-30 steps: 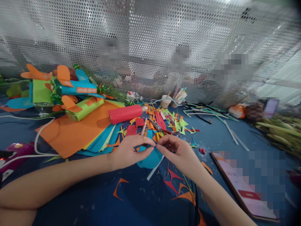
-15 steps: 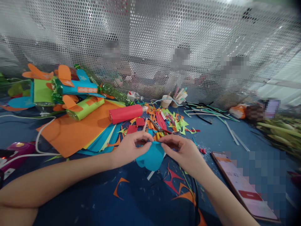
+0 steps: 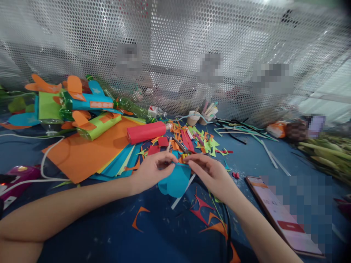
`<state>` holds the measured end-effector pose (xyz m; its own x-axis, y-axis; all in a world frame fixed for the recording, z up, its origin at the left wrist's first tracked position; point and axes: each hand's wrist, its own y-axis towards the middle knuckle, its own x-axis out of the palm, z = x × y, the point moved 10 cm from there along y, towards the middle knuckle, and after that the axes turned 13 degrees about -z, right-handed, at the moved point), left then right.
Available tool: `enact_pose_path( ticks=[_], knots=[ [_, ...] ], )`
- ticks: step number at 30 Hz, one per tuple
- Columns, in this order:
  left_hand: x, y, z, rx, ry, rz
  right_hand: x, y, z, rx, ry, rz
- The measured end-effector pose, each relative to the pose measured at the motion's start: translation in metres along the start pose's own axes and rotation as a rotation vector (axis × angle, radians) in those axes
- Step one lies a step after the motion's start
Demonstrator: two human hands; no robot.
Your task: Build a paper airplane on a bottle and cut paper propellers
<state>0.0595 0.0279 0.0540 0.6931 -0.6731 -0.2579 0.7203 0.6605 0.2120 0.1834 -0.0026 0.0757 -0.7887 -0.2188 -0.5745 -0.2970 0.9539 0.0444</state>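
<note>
My left hand (image 3: pixel 153 171) and my right hand (image 3: pixel 210 173) meet over the middle of the blue table (image 3: pixel 109 226). Both pinch the top edge of a rounded turquoise paper cutout (image 3: pixel 175 180), which hangs down between them a little above the tabletop. The left fingers close on its left corner, the right fingers on its right corner. A white strip (image 3: pixel 182 193) lies slanted under the cutout. Behind the hands lie scissors (image 3: pixel 181 146) among many coloured paper scraps (image 3: pixel 200 142).
Sheets of orange and blue paper (image 3: pixel 87 149) lie at left, with paper-covered bottle planes (image 3: pixel 82 102) behind and a red-wrapped bottle (image 3: pixel 146 132). A phone (image 3: pixel 285 215) lies at right. A perforated metal screen (image 3: pixel 175 54) closes the back. A purple glue gun (image 3: pixel 16 177) sits far left.
The turquoise cutout, lying low under my fingers a second ago, has been lifted and is held up by its top edge. Both hands have risen slightly.
</note>
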Motion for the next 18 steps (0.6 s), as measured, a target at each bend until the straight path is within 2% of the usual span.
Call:
enact_pose_path(
  ticks=[4, 7, 18],
  knots=[
    [0.005, -0.001, 0.006, 0.019, -0.019, -0.029, 0.006, 0.0, -0.005, -0.023, -0.062, -0.014],
    [0.006, -0.002, 0.009, 0.033, -0.027, -0.027, 0.005, -0.003, -0.009, -0.035, -0.11, 0.037],
    [0.009, -0.002, 0.005, -0.004, -0.003, -0.047, 0.007, -0.005, -0.023, -0.07, -0.26, 0.098]
  ],
)
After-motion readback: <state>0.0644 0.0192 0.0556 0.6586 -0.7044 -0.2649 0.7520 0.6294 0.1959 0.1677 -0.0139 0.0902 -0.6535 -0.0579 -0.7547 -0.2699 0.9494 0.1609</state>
